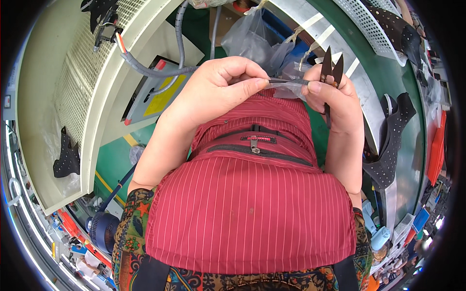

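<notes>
In front of my red striped apron (252,208), both hands are raised close together. The thumb and forefinger of my left hand (225,85) pinch one end of a thin grey strip (289,81). It runs straight across to my right hand (337,99), whose thumb and finger grip its other end. Dark scissors (327,68) also sit in my right hand, blades parted and pointing up, away from the strip. Clear plastic film (291,90) hangs just below the strip; whether the two are joined I cannot tell.
On the left is a beige mesh-bottomed tray (80,92) with dark dotted pieces (68,155); a grey hose (150,72) reaches inward. Ahead hangs a clear plastic bag (252,39). Rightward, more dotted material (391,145) lies on the bench below a white perforated basket (364,24). A blue fan (103,232) stands lower left.
</notes>
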### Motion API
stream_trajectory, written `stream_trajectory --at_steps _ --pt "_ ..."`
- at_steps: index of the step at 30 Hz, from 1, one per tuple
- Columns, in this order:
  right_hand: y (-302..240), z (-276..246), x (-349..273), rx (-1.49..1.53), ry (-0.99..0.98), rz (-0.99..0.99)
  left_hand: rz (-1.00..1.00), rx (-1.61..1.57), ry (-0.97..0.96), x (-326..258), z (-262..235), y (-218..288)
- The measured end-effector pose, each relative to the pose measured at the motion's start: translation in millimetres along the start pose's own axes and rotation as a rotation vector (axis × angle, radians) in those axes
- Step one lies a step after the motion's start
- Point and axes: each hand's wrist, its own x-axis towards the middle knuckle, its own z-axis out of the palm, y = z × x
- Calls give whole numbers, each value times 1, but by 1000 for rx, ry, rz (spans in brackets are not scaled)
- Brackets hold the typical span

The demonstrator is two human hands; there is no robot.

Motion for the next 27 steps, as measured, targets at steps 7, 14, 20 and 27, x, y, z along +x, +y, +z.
stream_trajectory --at_steps 7,14,20,27 --pt "3 6 -5 -88 20 -52 310 412 143 -5 -3 1" --pt "-5 24 -23 -70 58 9 -82 -73 129 -17 0 5" --pt "-4 17 -18 -12 -29 130 -189 -266 -68 -13 -15 5" --pt "-2 17 -3 39 47 73 436 666 257 -5 -8 -12"
